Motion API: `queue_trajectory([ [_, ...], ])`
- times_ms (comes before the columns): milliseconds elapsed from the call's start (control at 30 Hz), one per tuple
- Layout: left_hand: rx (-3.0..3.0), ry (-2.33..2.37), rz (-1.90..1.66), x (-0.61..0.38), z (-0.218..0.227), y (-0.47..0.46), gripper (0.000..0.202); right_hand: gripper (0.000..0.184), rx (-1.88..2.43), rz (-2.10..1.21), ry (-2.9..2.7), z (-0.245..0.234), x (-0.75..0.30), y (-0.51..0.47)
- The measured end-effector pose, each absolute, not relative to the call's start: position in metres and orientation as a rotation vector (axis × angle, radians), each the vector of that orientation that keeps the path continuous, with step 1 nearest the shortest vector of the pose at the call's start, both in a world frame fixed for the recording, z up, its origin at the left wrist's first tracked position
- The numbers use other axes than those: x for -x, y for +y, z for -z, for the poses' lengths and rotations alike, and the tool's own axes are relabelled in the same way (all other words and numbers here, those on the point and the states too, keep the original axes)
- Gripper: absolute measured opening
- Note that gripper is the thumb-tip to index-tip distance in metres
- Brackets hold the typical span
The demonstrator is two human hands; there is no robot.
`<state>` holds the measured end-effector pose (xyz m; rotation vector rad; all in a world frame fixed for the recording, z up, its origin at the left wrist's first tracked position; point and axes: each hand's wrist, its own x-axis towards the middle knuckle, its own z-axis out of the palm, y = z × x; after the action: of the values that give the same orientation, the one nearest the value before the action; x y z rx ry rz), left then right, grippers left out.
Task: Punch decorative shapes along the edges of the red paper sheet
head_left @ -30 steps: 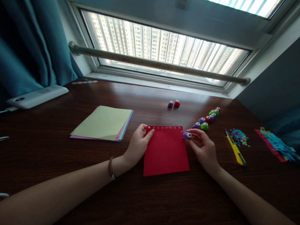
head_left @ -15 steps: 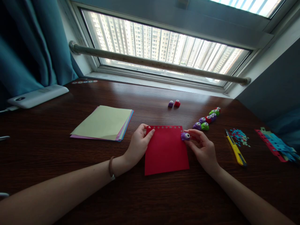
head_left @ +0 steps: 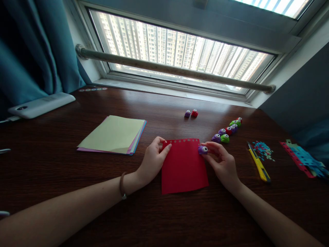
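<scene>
A red sheet of paper (head_left: pixel 184 168) with a row of small star-shaped holes along its top edge lies between my hands. My left hand (head_left: pixel 153 156) pinches its upper left corner between thumb and fingers. At the upper right corner, my right hand (head_left: pixel 223 164) grips a purple craft punch (head_left: pixel 203 150) with a star on its white top. The punch sits against the sheet's right edge; whether the paper is in its slot is hard to see.
Several coloured punches (head_left: pixel 228 131) stand right of centre, and two more (head_left: pixel 194 113) farther back. A yellow utility knife (head_left: pixel 259 163) lies beside punched paper bits (head_left: pixel 263 151) and cut strips (head_left: pixel 305 159). Left are a paper stack (head_left: pixel 113 135) and a white power bank (head_left: pixel 42 105).
My left hand has shifted slightly to the right, carrying the red sheet's left side along, and the top edge now bows a little. The right hand and punch have stayed almost still.
</scene>
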<state>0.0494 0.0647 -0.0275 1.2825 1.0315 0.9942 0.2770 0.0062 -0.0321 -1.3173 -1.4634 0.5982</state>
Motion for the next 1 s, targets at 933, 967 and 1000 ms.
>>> queue_trajectory([
  [933, -1.956, 1.418, -0.975, -0.046, 0.0319, 0.071, 0.015, 0.041, 1.484, -0.655, -1.55, 0.0376, -0.2805, 0.0097],
  [967, -1.96, 1.421, -0.97, -0.046, 0.032, 0.0711, 0.015, 0.042, 1.493, -0.647, -1.557, 0.0373, -0.2807, 0.0098],
  [1000, -1.964, 1.423, -0.964, -0.0459, 0.0319, 0.0712, 0.014, 0.042, 1.5, -0.639, -1.563, 0.0369, -0.2808, 0.0099],
])
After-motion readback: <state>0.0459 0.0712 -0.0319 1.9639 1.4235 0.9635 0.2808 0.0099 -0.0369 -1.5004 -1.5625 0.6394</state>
